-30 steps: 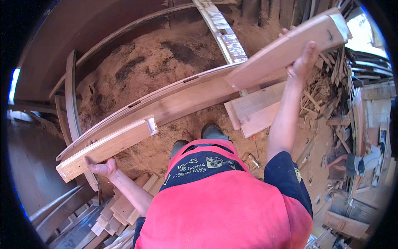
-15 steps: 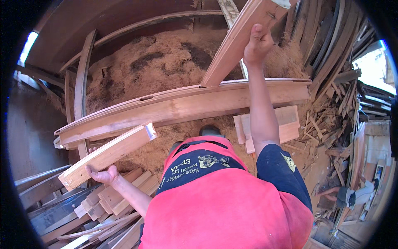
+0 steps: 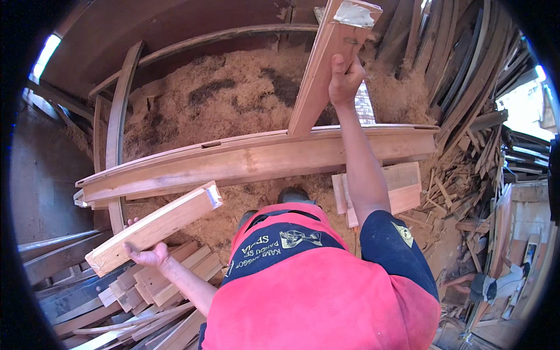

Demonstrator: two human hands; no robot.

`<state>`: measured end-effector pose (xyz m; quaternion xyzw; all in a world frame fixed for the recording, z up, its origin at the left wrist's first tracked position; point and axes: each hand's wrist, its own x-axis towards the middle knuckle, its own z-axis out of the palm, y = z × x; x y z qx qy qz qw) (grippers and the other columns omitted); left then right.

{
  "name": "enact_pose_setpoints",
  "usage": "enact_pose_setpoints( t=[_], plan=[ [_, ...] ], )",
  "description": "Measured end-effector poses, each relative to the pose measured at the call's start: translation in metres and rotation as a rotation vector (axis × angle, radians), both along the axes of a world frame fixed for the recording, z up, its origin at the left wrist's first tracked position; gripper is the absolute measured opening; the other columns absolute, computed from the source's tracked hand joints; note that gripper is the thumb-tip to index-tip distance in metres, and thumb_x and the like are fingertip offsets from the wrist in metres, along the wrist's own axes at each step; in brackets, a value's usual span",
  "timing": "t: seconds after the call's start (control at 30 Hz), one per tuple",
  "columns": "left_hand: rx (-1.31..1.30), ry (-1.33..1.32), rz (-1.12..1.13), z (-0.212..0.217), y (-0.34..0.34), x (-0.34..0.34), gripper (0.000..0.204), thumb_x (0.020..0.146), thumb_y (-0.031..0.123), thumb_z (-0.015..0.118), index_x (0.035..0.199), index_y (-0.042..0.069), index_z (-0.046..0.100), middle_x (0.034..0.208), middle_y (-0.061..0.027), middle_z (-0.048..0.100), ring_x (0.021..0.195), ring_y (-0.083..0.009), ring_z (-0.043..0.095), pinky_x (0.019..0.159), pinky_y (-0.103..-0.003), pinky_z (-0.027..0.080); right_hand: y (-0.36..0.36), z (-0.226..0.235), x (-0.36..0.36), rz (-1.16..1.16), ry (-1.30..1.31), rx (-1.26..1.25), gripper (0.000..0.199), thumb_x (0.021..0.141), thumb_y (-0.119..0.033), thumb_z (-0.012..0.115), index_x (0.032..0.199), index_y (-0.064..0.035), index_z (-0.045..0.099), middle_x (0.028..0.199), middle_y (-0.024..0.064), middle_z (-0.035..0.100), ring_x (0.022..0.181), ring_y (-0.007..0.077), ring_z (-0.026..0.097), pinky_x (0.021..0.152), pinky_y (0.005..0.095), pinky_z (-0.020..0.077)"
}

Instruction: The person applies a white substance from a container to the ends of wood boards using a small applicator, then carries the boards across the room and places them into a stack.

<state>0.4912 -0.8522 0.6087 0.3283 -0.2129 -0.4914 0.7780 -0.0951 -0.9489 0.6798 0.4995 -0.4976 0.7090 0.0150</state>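
Note:
My left hand is closed round a short wooden board, with its thumb on the near side and fingertips showing beyond the far edge. A pale patch covers the board's right end. My right hand grips a planed wooden rail near its raised end, thumb on its face. White stuff coats the end of this rail. Its lower end meets the top edge of a long wooden beam that lies across in front of me. Slots show along the beam's top edge. Whether the rail sits inside a slot is hidden.
Short wooden blocks rest just below the beam's right part. Stacked offcuts lie at lower left. Sawdust is heaped beyond the beam. Scrap wood and leaning planks fill the right side, where another person is at work.
My right hand has moved left and slightly down, bringing the rail more upright and its white-coated end fully into view. The board in my left hand has shifted slightly down.

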Motion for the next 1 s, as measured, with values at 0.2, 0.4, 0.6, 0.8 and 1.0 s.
enact_pose_setpoints(
  t=[0.2, 0.4, 0.6, 0.8, 1.0],
  plan=[
    [-0.005, 0.018, -0.025, 0.0, -0.002, 0.0, 0.055, 0.092, 0.043, 0.059, 0.13, 0.003, 0.058, 0.13, -0.0178, 0.062, 0.125, -0.0343, 0.055, 0.113, -0.055, 0.037, -0.007, -0.006, -0.001, 0.081, -0.024, -0.025, 0.059, 0.095, -0.051, 0.063, 0.109, 0.0059, 0.064, 0.092, 0.0051, 0.068, 0.086, 0.0104, 0.058, 0.076, 0.0291, 0.0474],
    [0.042, 0.033, 0.033, -0.002, 0.002, -0.001, 0.057, 0.092, 0.045, 0.06, 0.13, 0.001, 0.057, 0.131, -0.0178, 0.061, 0.126, -0.0338, 0.054, 0.112, -0.056, 0.037, -0.013, -0.005, 0.005, 0.056, -0.032, -0.058, 0.059, 0.091, -0.054, 0.067, 0.103, 0.0032, 0.066, 0.088, 0.0074, 0.07, 0.081, 0.0148, 0.064, 0.072, 0.0321, 0.0509],
    [0.042, 0.059, 0.017, -0.004, 0.003, 0.002, 0.061, 0.091, 0.045, 0.061, 0.131, -0.001, 0.055, 0.131, -0.0177, 0.061, 0.125, -0.0329, 0.054, 0.112, -0.054, 0.038, -0.002, -0.007, 0.025, 0.077, -0.021, 0.017, 0.066, 0.086, -0.061, 0.069, 0.105, 0.0028, 0.066, 0.085, 0.009, 0.071, 0.079, 0.0163, 0.066, 0.071, 0.0323, 0.0522],
    [0.029, 0.058, -0.003, -0.007, 0.003, 0.005, 0.062, 0.091, 0.044, 0.061, 0.131, -0.002, 0.054, 0.129, -0.0175, 0.062, 0.125, -0.0327, 0.055, 0.113, -0.053, 0.037, 0.0, -0.001, 0.041, 0.078, 0.007, -0.056, 0.066, 0.086, -0.061, 0.068, 0.102, 0.0024, 0.066, 0.084, 0.0094, 0.07, 0.078, 0.0172, 0.066, 0.07, 0.0332, 0.0521],
    [0.034, 0.052, 0.027, -0.01, 0.0, 0.005, 0.062, 0.091, 0.045, 0.059, 0.132, -0.001, 0.053, 0.129, -0.0176, 0.061, 0.125, -0.033, 0.055, 0.113, -0.053, 0.037, -0.003, -0.03, 0.011, -0.009, 0.013, -0.024, 0.068, 0.089, -0.063, 0.063, 0.102, 0.003, 0.066, 0.083, 0.01, 0.068, 0.074, 0.0186, 0.063, 0.067, 0.0351, 0.0506]
  ],
)
